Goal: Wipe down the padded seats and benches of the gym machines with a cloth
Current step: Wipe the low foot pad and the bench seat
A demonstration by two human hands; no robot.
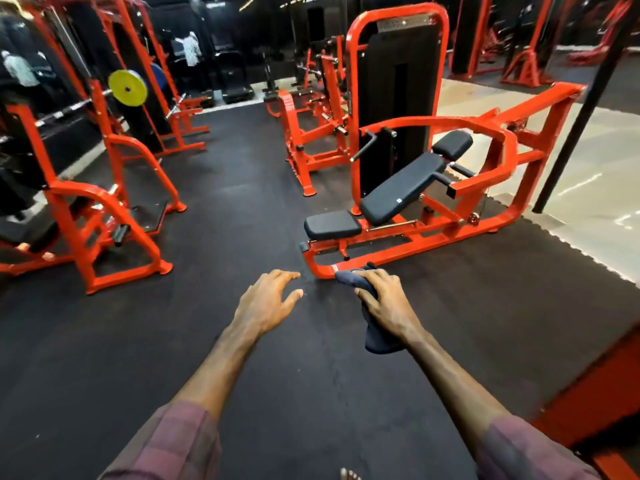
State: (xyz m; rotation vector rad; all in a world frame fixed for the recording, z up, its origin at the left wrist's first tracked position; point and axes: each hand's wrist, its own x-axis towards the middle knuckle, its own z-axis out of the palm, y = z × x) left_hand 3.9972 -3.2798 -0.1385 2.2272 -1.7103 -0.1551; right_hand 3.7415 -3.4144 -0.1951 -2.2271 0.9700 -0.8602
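Right hand (382, 299), lower centre of the frame: grip clenched round a dark blue cloth (375, 332); one end of the cloth sticks out past the fingers, the other hangs below the wrist.

Left hand (268, 299), just left of the right hand: grip released, fingers spread and loosely bent, holding nothing, held above the floor.

Both forearms reach forward from the bottom edge; purplish checked sleeves (166, 445) pushed up to the elbows.

Red machine (485, 181), centre right: black padded seat (332, 224) at its near end, a long black back pad (403, 190) tilted up behind the seat, a small black head pad (452, 143) at the top of the slope. Tall black weight stack (398, 77) in a red frame behind it. The cloth is in front of the machine's near foot, apart from the pads.

Floor (225, 237): black rubber matting; pale flooring at the right edge.

Left of the frame: red racks (90, 209), a barbell with a yellow weight plate (127, 88) and a blue plate behind it.

Upper centre: more red machines, dim and blurred.
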